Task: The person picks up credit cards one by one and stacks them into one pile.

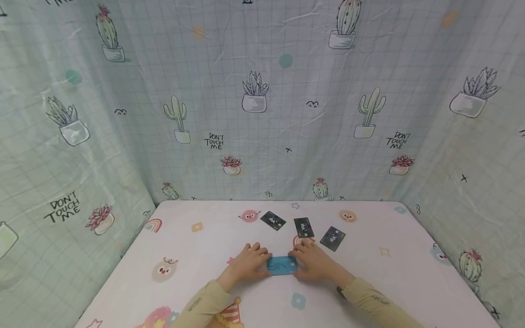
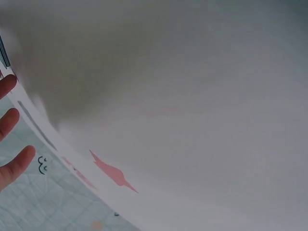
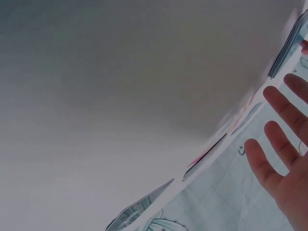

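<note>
Blue stack point(image 1: 281, 265): on the table point(image 1: 197, 246), lengthwise between both hands, blue VIP card uppermost, lettering upside down to the wearer, chip toward its right end. Several thin layers seem to show edge-on in the right wrist view, though it is dim there and I cannot count them.
Left hand point(image 1: 250, 263): pinches the left end of the blue stack; other fingertips spread apart beyond the grip.
Right hand point(image 1: 315, 262): pinches the right end of the blue stack; fingers fanned in its wrist view.
Left black card point(image 1: 273, 220): beyond the blue stack, slightly left of its middle, lying slantwise.
Middle black card point(image 1: 304, 227): beyond the blue stack and to its right, near the right fingers.
Right black card point(image 1: 332, 238): farther right of the blue stack, tilted, "Vip" lettering.
Sleeves point(image 1: 208, 300): tan, nearer the wearer than the blue stack.
Cactus-print cloth point(image 1: 205, 82): rises well beyond the blue stack.
</note>
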